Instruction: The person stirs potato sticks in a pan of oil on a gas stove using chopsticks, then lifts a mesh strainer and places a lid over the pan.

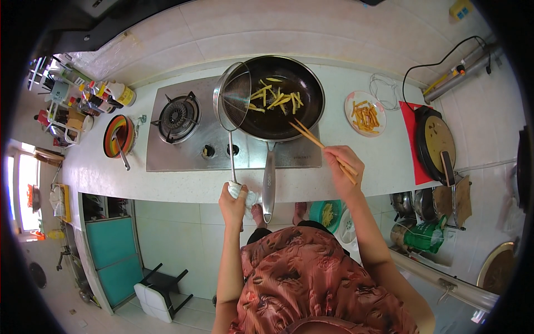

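My left hand (233,202) grips the handle of a wire-mesh strainer (234,96), with a white cloth (249,195) bunched at the grip. The strainer basket is tilted at the left rim of a dark frying pan (283,125) on the right side of the hob. Yellow potato strips (278,98) lie in oil in the pan. In my right hand (346,169) is a pair of wooden chopsticks (311,135), their tips over the pan's lower right rim. The pan's grey handle (269,183) points toward me, between my two hands.
Right of the hob, a plate (350,121) holds browned fries (367,116). Farther right stands an electric griddle (436,142) with a black cord. At left are a bare gas burner (177,117), a striped bowl (109,137) with a spoon, and several bottles (98,96). A stool (156,298) stands on the floor.
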`<state>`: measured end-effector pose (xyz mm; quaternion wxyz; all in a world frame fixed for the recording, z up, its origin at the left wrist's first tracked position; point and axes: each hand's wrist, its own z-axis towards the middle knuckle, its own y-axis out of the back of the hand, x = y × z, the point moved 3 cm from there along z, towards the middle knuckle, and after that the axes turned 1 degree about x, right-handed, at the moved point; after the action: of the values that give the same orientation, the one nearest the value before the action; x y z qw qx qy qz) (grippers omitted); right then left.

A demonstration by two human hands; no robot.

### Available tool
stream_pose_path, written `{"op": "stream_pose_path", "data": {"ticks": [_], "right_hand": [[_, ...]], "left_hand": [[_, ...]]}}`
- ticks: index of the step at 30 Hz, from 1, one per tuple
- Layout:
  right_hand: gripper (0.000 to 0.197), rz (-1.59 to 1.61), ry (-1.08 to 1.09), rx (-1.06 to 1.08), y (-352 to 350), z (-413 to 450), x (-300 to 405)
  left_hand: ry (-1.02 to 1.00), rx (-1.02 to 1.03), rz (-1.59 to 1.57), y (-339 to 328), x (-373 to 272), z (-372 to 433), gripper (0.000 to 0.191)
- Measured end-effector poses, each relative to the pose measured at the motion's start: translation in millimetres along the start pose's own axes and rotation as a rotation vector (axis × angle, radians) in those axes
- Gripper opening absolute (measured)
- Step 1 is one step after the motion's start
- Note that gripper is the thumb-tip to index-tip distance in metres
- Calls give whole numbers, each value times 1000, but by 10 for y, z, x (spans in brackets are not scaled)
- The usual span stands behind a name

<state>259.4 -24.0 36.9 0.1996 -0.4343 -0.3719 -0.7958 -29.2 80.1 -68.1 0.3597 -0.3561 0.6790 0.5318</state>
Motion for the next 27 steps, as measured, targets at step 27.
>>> {"op": "stream_pose_path", "data": {"ticks": [27], "right_hand": [[7,127,142,-56,-471,692,-356]], "left_hand": [[10,17,-32,28,-53,-13,25]]}}
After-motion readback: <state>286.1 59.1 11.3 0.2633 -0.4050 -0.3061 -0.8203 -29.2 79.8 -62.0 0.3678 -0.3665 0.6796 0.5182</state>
